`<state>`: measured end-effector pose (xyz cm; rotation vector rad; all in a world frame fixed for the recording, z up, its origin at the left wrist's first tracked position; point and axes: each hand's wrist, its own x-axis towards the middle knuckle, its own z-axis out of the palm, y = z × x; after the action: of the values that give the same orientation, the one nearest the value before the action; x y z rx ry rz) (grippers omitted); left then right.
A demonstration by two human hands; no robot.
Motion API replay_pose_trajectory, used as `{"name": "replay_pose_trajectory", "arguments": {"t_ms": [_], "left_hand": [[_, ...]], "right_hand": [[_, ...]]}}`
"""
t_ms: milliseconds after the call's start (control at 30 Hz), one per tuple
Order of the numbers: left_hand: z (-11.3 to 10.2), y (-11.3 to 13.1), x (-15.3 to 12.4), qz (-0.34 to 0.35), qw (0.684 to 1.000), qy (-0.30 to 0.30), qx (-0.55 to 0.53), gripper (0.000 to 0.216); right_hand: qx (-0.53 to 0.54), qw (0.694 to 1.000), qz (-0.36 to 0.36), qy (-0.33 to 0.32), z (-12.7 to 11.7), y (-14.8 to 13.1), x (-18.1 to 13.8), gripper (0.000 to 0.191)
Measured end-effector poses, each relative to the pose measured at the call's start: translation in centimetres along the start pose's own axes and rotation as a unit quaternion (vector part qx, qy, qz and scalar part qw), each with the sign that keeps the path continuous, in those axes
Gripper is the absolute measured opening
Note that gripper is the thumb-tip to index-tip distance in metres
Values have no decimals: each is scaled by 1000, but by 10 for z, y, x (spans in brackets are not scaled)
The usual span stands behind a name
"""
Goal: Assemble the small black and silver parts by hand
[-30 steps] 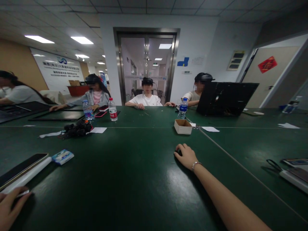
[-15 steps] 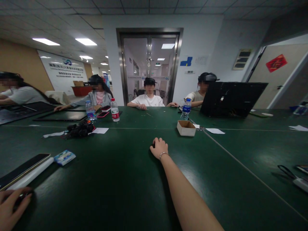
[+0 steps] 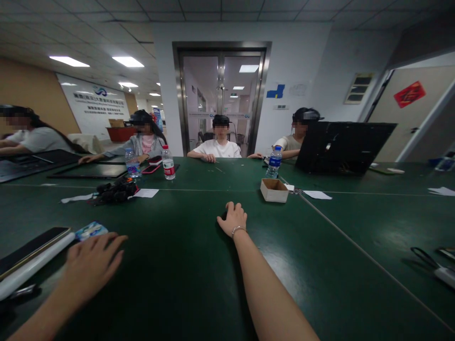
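Right hand rests palm down far out on the green tabletop, fingers curled over something small and dark, can't tell what. Left hand hovers spread flat and empty, just beside a blue packet.

Wall banner, far left: blue swirl logo above lines of lettering, too small to read. Red square sign on right door: dark character, illegible. Red label on water bottle, blue label on second bottle: print unreadable. No legible text anywhere.
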<state>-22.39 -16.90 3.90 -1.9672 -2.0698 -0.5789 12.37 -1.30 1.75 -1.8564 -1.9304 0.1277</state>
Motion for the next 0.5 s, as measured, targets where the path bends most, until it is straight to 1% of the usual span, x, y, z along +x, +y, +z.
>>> {"name": "replay_pose_trajectory", "arguments": {"t_ms": [33,67,133,200,300,367,433,500], "left_hand": [[8,17,11,45,998,-19,31,39],[15,37,23,77,996,-20,39,39],[29,78,47,131,991,-29,22,37],[45,118,70,161,985,-49,-30,37],[72,172,101,142,979,-63,-134,40],[91,200,115,121,968,-69,-207,45],[108,220,123,116,952,-74,-274,49],[121,230,124,115,938,-85,-317,48]], "right_hand": [[-5,1000,6,3,0,0,0,45],[-8,1000,14,3,0,0,0,46],[-1,1000,25,-2,1,0,1,44],[17,1000,23,-7,2,2,2,42],[46,999,-5,-10,5,4,5,41],[54,998,-25,-8,8,6,7,43],[57,997,-42,-12,11,8,9,43],[57,997,-49,-18,13,9,11,38]]}}
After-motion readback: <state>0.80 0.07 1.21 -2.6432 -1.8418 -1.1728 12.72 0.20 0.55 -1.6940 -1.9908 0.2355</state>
